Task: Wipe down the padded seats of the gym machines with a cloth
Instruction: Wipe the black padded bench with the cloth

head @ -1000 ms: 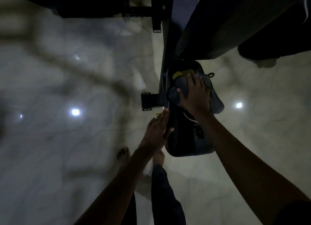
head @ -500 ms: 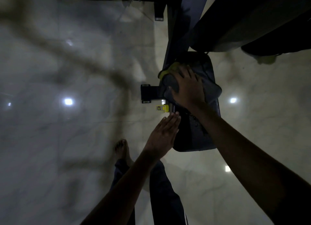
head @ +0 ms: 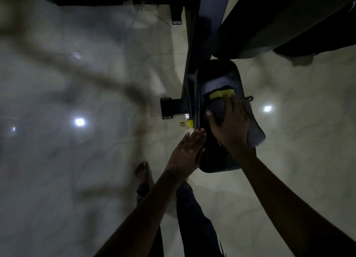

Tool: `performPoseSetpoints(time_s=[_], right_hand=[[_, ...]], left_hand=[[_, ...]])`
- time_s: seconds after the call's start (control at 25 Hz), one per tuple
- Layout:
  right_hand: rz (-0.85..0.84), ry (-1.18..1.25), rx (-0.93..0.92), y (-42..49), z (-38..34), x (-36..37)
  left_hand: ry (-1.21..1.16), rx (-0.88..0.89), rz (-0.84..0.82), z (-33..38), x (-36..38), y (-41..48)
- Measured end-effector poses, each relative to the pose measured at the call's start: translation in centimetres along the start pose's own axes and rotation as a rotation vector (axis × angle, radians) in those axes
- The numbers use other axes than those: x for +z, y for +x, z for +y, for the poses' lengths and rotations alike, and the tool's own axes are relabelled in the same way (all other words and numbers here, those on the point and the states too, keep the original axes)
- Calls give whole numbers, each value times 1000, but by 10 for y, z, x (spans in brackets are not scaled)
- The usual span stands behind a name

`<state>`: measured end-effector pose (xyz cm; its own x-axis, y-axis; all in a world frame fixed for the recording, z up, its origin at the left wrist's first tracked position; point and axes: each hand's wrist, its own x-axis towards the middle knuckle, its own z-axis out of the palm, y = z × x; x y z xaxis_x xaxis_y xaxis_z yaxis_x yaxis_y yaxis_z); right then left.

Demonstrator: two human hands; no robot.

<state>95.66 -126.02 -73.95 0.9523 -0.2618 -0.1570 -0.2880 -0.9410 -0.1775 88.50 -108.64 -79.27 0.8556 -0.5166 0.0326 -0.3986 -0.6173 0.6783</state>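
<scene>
A dark padded seat (head: pixel 219 77) of a gym machine lies below me in dim light. On it is a grey cloth (head: pixel 254 131) with a yellow patch at its far edge. My right hand (head: pixel 231 125) presses flat on the cloth with fingers spread, over the right half of the seat. My left hand (head: pixel 187 152) rests with straight fingers against the seat's left edge and holds nothing.
The machine's dark frame (head: pixel 192 64) runs up from the seat, with a black foot bracket (head: pixel 169 108) and a small yellow tag (head: pixel 185 124) to its left. A large dark pad (head: pixel 279 20) hangs at top right. Pale glossy floor tiles (head: pixel 77 179) surround everything; my bare foot (head: pixel 143 172) stands below.
My right hand has slid the cloth from the seat's left side toward its right edge. The left hand stays at the seat's left edge.
</scene>
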Motion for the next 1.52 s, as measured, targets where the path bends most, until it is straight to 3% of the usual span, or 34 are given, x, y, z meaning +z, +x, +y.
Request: performPoseSetpoints(time_s=[0.2,0.48,0.6,0.84,1.08,1.2,1.52], right_hand=[[-32,-38,-155,58,-21,-3],[27,99,131,9,38,-4],[-31,-8,76,10,22,-6],[12,-7,-27,87,-4,-11],[13,211,254,42,36,-10],[-4,156,202,15,42,-7],[-16,245,145,93,21,-18]], left_hand=[[44,34,57,-3,-2,0],[78,66,71,-2,-8,0],[25,21,77,-1,-5,-2],[0,-49,71,3,-11,2],[-106,-176,115,16,-35,43],[-56,-157,104,4,-38,93],[170,-37,100,-16,-34,119]])
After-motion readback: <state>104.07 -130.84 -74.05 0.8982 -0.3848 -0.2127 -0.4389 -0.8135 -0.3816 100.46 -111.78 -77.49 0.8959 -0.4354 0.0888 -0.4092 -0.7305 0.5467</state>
